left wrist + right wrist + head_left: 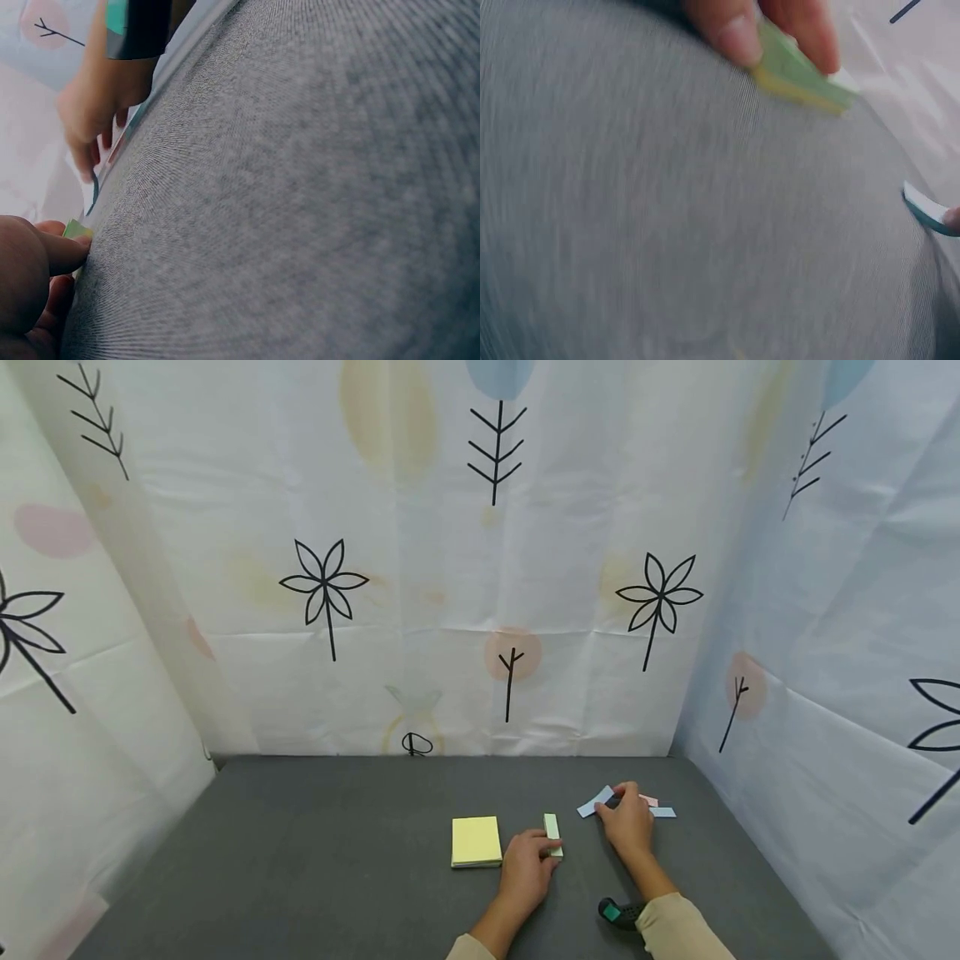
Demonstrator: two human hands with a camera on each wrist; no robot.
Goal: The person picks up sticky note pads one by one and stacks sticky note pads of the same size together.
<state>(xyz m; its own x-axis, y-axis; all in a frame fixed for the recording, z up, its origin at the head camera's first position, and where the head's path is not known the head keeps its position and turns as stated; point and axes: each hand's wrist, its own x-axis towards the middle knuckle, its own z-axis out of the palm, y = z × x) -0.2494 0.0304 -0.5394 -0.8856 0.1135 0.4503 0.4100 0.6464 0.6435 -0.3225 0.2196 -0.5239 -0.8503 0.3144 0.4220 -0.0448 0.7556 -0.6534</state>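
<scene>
My left hand pinches a narrow pad of light green sticky notes between thumb and fingers, low over the grey table. In the right wrist view the green pad shows a yellowish lower edge. Further right, my right hand holds a light blue paper strip by its right end. That strip looks curved upward in the right wrist view. Just beyond the right hand lie a pink strip and another light blue strip, both partly hidden by the hand.
A square pad of yellow sticky notes lies on the grey table, left of the left hand. A black device with a green patch is at the right wrist. White patterned curtains stand behind the table and on both sides.
</scene>
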